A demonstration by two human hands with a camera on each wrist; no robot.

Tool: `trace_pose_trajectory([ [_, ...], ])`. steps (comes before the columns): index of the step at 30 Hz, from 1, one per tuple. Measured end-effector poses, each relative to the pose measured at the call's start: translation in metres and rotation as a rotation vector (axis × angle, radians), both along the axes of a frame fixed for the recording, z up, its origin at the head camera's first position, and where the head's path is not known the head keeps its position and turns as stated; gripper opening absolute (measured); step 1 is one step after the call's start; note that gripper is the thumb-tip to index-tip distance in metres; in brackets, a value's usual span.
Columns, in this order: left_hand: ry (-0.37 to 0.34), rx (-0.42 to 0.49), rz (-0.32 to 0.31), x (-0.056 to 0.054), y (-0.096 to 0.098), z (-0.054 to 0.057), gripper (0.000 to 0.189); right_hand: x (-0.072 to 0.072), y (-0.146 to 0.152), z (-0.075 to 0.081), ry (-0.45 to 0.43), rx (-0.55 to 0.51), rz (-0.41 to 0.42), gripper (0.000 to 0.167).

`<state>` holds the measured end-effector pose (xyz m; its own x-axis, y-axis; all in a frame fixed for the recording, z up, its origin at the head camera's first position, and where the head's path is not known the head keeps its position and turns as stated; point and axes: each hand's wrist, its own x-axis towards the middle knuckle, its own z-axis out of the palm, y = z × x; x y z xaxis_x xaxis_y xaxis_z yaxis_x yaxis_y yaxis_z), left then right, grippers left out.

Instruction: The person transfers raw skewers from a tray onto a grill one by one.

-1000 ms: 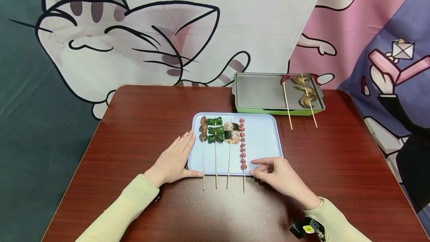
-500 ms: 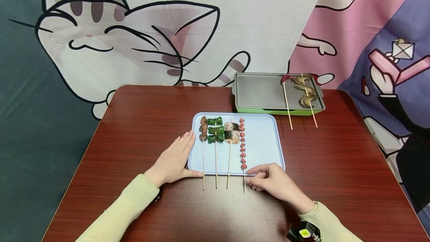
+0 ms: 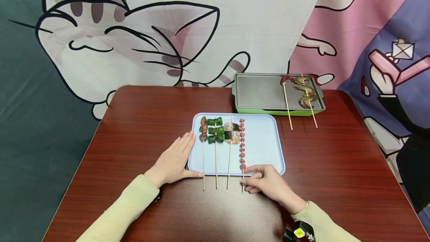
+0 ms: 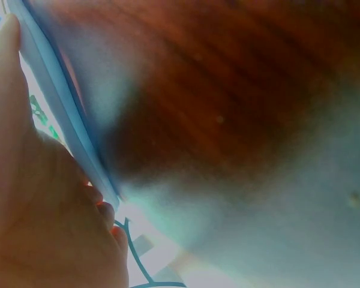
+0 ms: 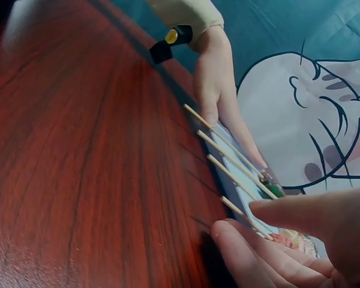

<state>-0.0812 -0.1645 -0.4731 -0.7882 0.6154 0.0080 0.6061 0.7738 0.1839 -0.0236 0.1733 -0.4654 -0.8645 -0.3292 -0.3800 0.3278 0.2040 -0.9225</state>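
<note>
A light blue tray (image 3: 263,141) lies on the table with skewers side by side, their sticks hanging over its front edge. From left they carry brown lumps (image 3: 203,128), green pepper pieces (image 3: 215,130), dark-skinned fish slices (image 3: 232,133) and small red pieces (image 3: 242,145). My left hand (image 3: 174,158) rests along the tray's left edge, fingers straight and thumb at the front corner. My right hand (image 3: 267,182) has its thumb and forefinger at the stick of the red-piece skewer, just below the lowest piece. In the right wrist view that stick (image 5: 231,206) runs between the fingertips.
A green-sided grill pan (image 3: 260,92) stands at the table's back right. Two skewers, one with a dark red piece (image 3: 286,79) and one with brownish pieces (image 3: 307,94), lie on it with sticks jutting over the front. A cartoon cat curtain (image 3: 168,40) hangs behind the table.
My right hand has moved left and slightly toward me, from the tray's front edge to the red-piece skewer's stick. That skewer has shifted slightly left. The left hand has stayed still.
</note>
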Motion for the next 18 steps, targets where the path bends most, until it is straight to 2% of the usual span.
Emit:
trace_pose_trajectory([
  [10,-0.002,0.006,0.002,0.0002,0.0001,-0.0002,0.122,0.0001,-0.0014,-0.0001,-0.014,-0.041,-0.032,0.035],
  [18,0.005,0.005,-0.002,0.0004,-0.0003,0.0002,0.121,-0.0007,0.0070,0.0037,-0.003,-0.028,-0.041,0.028],
])
